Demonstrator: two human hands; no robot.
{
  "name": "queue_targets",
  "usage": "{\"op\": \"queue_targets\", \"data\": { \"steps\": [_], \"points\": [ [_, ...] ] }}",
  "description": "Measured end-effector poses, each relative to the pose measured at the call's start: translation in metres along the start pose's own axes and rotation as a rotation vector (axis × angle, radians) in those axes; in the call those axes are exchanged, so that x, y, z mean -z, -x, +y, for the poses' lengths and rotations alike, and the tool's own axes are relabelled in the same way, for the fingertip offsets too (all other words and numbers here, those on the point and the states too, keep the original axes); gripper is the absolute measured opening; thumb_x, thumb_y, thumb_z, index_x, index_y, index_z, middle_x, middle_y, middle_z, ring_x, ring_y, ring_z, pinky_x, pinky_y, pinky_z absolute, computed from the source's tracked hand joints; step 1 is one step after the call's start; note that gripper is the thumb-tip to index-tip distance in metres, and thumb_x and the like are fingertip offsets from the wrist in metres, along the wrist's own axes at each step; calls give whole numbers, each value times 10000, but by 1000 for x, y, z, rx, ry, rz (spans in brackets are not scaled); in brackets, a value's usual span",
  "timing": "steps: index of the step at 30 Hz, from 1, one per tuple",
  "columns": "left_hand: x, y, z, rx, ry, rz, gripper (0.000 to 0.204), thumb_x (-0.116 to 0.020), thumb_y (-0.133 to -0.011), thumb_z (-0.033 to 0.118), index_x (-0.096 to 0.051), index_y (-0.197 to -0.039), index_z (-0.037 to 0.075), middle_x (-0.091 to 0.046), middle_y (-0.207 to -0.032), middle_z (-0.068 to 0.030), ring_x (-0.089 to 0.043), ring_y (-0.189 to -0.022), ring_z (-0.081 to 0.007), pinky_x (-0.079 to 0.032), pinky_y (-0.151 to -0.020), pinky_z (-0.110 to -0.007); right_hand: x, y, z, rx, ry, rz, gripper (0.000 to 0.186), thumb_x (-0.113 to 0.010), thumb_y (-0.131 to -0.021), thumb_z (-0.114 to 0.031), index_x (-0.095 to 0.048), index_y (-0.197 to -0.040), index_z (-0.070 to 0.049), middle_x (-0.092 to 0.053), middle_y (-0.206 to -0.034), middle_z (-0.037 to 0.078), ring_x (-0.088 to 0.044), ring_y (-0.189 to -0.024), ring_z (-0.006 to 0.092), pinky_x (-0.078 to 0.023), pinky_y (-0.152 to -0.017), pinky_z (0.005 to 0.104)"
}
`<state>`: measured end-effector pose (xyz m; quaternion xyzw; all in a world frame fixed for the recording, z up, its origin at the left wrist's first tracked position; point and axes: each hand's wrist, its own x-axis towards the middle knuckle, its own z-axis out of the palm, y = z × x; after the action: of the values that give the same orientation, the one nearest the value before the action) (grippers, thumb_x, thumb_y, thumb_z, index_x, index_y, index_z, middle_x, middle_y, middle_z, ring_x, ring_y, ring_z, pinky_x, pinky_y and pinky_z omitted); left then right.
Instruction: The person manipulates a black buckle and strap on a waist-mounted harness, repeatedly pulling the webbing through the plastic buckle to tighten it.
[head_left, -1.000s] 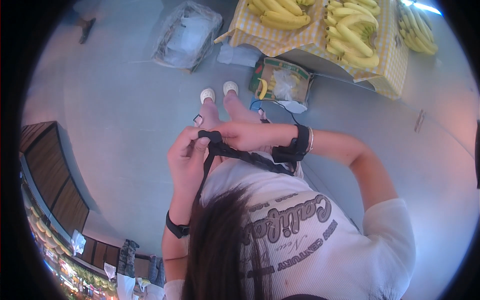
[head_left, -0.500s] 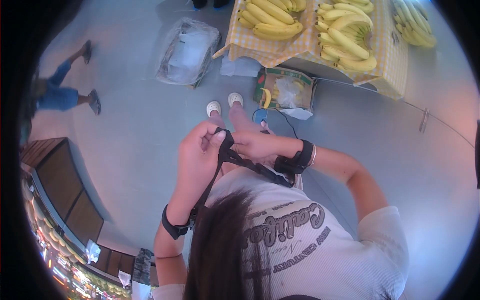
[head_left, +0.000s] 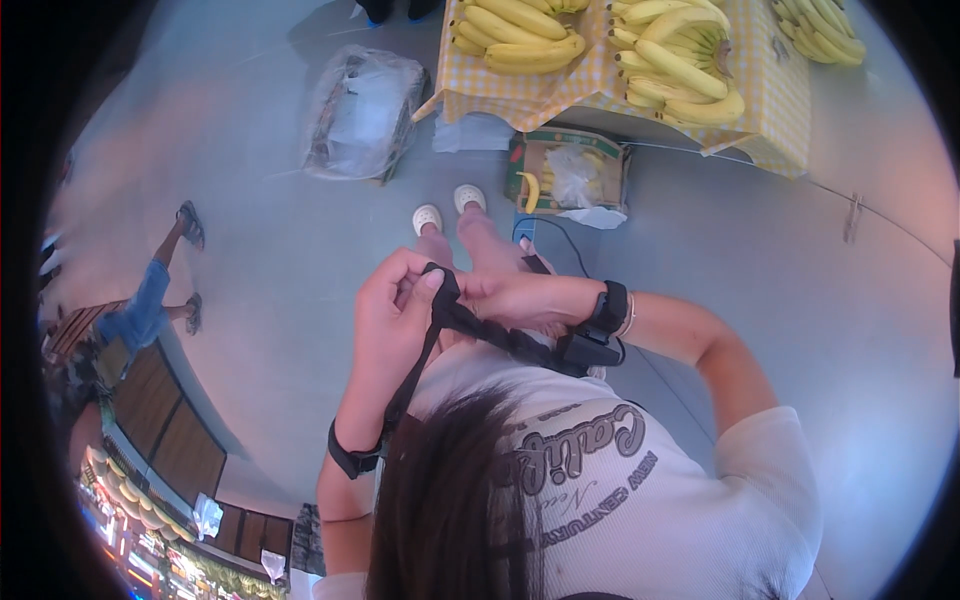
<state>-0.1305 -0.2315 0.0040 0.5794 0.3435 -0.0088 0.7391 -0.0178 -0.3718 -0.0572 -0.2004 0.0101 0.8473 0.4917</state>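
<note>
In front of my waist, my left hand (head_left: pixel 392 305) pinches a looped black strap (head_left: pixel 450 312) between thumb and fingers. My right hand (head_left: pixel 525 300) is closed on the same strap just to the right, its fingertips partly hidden by the strap and the hand. One length of strap runs down along my left forearm; another passes under the right hand toward a dark box-like device (head_left: pixel 588 352) below my right wrist. Each wrist wears a black band (head_left: pixel 352 455). Long dark hair and a white printed shirt (head_left: pixel 620 500) fill the lower middle.
Ahead stands a table with a yellow checked cloth (head_left: pixel 550 100), bearing banana bunches (head_left: pixel 675 60). Beneath it is an open carton (head_left: pixel 545 160) with bananas and plastic. A plastic-lined crate (head_left: pixel 365 115) lies ahead left. A person in blue shorts (head_left: pixel 145 305) walks at left, near lit produce shelves (head_left: pixel 150 500).
The person at left has walked nearer, toward the lower left. The table and floor things sit slightly higher in view. Both hands keep their hold on the strap, almost unmoved.
</note>
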Motion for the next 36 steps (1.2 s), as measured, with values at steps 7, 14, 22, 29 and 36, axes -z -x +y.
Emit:
{"op": "queue_targets", "data": {
  "steps": [7,14,22,29,36],
  "points": [
    [23,23,-34,-154,-407,5,263,-627,-836,3,-530,-1078,32,-572,-935,-31,-549,-895,-110,-440,-825,-256,24,-14,-16,639,1179,259,63,-523,-883,22,-542,-921,-25,-555,-836,64,-549,-792,173,-434,-728,297],
    [6,37,-45,64,-228,-36,450,-702,-792,22,-449,-1164,32,-582,-1063,-107,-594,-1035,-190,-470,-865,-315,-15,-15,-30,612,1248,364,121,-540,-840,51,-550,-927,-32,-547,-841,92,-553,-805,253,-436,-728,329],
    [-14,19,-24,201,170,-56,177,-537,-901,-7,-487,-1071,-15,-569,-956,-61,-585,-828,-98,-486,-718,-250,-31,2,-43,699,1327,428,145,-552,-804,83,-529,-891,-30,-533,-875,116,-542,-805,315,-456,-710,333],
    [1,33,-33,333,53,-220,121,-567,-867,56,-511,-961,4,-580,-778,-53,-590,-707,-101,-471,-661,-257,-29,12,-38,528,1265,616,125,-536,-830,73,-542,-904,-27,-558,-825,107,-565,-742,246,-459,-691,308],
    [2,25,-39,148,-221,-166,177,-566,-872,60,-513,-1031,2,-611,-878,-139,-622,-808,-243,-468,-745,-326,-31,4,-39,489,1228,620,77,-511,-897,-10,-543,-963,-33,-542,-786,88,-551,-781,247,-449,-711,309]
  ]
}}
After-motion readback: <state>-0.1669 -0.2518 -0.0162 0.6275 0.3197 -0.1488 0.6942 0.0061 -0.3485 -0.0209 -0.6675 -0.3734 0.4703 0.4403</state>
